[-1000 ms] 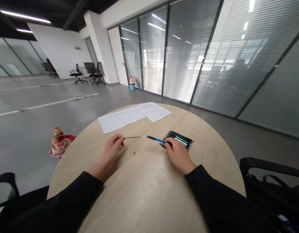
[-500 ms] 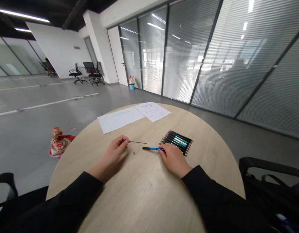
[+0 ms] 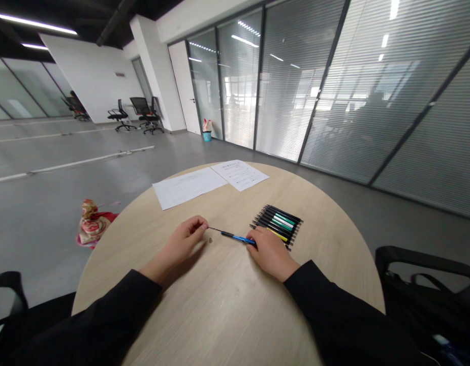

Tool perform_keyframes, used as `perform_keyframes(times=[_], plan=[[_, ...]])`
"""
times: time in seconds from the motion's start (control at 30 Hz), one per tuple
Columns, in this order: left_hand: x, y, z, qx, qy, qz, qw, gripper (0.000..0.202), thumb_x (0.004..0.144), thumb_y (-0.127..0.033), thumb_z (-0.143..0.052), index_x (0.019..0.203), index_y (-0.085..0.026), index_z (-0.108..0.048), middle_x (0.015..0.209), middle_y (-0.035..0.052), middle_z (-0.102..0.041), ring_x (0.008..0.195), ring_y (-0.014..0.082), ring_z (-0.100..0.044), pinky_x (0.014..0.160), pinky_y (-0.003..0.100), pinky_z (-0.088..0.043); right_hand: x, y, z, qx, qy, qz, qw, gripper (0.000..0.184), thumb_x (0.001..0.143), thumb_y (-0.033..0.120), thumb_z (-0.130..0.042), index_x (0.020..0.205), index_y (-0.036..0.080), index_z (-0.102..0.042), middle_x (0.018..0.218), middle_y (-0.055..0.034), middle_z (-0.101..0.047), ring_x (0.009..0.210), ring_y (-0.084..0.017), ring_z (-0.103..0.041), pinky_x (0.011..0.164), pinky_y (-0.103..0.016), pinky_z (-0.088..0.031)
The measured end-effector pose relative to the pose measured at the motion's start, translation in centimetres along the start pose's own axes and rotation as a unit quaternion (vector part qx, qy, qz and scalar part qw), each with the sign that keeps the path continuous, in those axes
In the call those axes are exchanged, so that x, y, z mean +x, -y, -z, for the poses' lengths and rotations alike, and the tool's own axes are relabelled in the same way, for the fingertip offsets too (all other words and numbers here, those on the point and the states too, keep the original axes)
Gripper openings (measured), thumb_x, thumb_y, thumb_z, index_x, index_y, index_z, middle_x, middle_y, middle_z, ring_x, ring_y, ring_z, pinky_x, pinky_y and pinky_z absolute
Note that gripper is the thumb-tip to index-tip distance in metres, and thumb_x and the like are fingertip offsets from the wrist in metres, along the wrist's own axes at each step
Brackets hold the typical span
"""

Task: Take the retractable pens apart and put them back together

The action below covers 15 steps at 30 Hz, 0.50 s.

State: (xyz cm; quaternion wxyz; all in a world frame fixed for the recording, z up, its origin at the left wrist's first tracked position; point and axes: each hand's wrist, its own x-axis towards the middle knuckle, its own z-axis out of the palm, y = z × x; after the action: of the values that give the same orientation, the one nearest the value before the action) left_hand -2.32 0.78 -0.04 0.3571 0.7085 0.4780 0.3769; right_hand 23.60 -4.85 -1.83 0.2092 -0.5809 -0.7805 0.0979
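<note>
My left hand (image 3: 189, 237) pinches the end of a thin dark pen refill (image 3: 215, 229) between thumb and fingertips. Closed round the far end of a blue and black pen barrel (image 3: 237, 238) is my right hand (image 3: 271, 251). The refill's other end meets the open left end of the barrel; how far it sits inside cannot be seen. On the table just below the refill lies a small grey pen tip (image 3: 211, 240). A row of pens (image 3: 280, 219), mostly black with green, white and yellow parts, lies beyond my right hand, which hides some of them.
Two printed sheets (image 3: 192, 185) lie at the far side of the round wooden table (image 3: 219, 315). A chair (image 3: 421, 274) stands at the right, another (image 3: 9, 295) at the left. A red patterned bag (image 3: 93, 223) is on the floor.
My left hand has moved slightly right with the refill. My right hand has drawn the barrel a little left and tilted it, so the refill and barrel now meet.
</note>
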Motion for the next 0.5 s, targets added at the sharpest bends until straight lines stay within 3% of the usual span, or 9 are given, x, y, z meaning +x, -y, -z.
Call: perform_keyframes(times=[0.5], plan=[[-0.03,-0.12,-0.10,-0.023,0.039,0.001,0.999,0.021,0.085,-0.039,-0.064,0.082,-0.019,-0.063,0.070,0.0005,-0.058,0.064,0.0158,-0.050,0.058,0.027,-0.040,-0.02,-0.06,-0.05,0.042,-0.010,0.000,0.999,0.014,0.088,0.020,-0.069,0.102,0.017,-0.069,0.096,-0.0071,-0.065,0.092,-0.022,-0.060,0.084,-0.032,-0.045]])
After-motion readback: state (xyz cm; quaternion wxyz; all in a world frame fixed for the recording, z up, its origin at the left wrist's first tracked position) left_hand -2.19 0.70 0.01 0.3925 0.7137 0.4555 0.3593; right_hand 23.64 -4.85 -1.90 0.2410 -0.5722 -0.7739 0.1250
